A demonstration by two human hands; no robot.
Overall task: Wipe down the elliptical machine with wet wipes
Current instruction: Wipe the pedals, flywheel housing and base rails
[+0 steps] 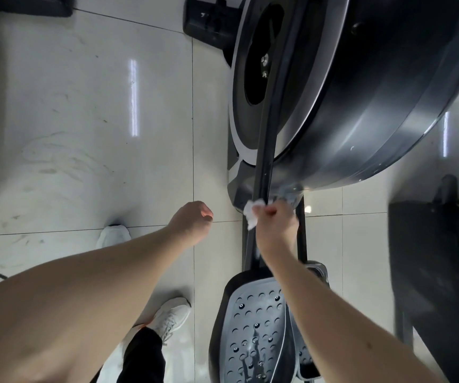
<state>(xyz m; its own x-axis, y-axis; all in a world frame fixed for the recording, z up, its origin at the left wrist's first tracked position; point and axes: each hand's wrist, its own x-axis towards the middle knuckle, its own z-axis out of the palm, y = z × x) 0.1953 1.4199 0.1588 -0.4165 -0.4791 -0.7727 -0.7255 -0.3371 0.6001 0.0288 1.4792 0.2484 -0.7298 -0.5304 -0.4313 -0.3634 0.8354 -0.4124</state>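
Elliptical machine (361, 106) fills the right side of the view, standing on the pale tiled floor (84, 106) with its big dark flywheel housing up top and the studded pedal (253, 327) down low. The right hand (276, 225) is clenched round a crumpled white wet wipe (252, 215), pressed against the lower end of the black crank bar (264, 150) – right where it meets the base. The left hand (191, 222) hangs just beside it over the floor, fingers loosely curled, holding nothing. A white sneaker (171, 316) shows below.
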